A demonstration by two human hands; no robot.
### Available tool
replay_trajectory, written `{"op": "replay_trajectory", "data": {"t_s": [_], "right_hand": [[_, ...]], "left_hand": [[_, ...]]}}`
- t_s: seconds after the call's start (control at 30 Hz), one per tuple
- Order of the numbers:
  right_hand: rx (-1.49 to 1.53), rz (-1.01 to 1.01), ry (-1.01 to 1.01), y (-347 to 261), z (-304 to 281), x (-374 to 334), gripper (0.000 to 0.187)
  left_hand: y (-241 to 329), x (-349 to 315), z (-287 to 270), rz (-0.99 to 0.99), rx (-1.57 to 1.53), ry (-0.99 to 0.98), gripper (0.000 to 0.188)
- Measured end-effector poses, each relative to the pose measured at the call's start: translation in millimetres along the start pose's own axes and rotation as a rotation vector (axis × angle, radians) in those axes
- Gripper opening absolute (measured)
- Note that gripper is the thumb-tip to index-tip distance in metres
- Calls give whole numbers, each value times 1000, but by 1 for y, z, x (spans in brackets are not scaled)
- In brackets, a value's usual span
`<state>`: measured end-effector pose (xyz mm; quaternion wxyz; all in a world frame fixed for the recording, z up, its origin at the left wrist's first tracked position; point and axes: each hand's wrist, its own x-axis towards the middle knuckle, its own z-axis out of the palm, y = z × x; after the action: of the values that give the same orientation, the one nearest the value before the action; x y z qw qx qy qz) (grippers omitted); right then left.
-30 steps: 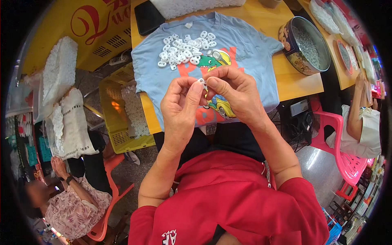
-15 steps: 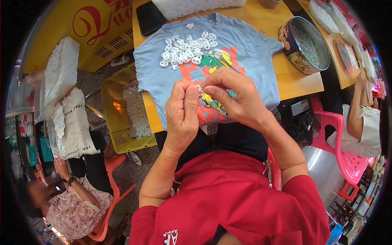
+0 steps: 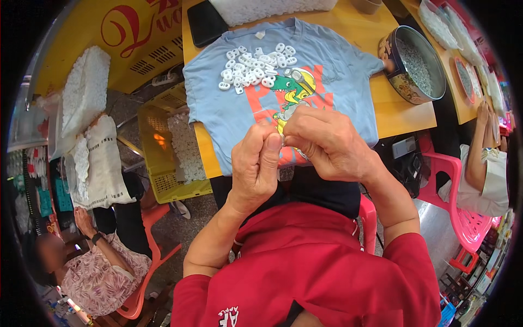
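Observation:
My left hand (image 3: 255,163) is closed, thumb and forefinger pinching a small white plastic piece that is almost wholly hidden by the fingers. Against it presses my right hand (image 3: 335,143), its fingers bent into a pinch; what they hold is too small and covered to make out. Both hands are above the lower part of a light blue printed T-shirt (image 3: 343,76) spread over the table. Farther up the shirt lies a loose pile of small white plastic pieces with two holes (image 3: 253,66).
A round tin (image 3: 396,76) of small grey metal parts stands at right on the yellow table (image 3: 406,117). A black tray (image 3: 204,24) and a white bulk bag (image 3: 272,8) lie at the far edge. Left stands a yellow crate (image 3: 180,189). People sit on both sides.
My right hand has turned and its fingers have closed tighter against the left fingertips. The white piece, plainer before, is now mostly covered. The whole view has shifted slightly.

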<state>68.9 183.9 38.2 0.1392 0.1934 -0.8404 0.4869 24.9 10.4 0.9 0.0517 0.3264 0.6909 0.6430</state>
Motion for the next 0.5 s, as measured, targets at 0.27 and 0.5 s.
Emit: {"op": "replay_trajectory", "data": {"t_s": [0.27, 0.5], "right_hand": [[-3, 134, 86, 18, 18, -6, 4], [-38, 172, -83, 20, -4, 2, 9]], "left_hand": [[-19, 1, 13, -158, -58, 69, 15], [-18, 10, 4, -352, -544, 17, 21]]}}
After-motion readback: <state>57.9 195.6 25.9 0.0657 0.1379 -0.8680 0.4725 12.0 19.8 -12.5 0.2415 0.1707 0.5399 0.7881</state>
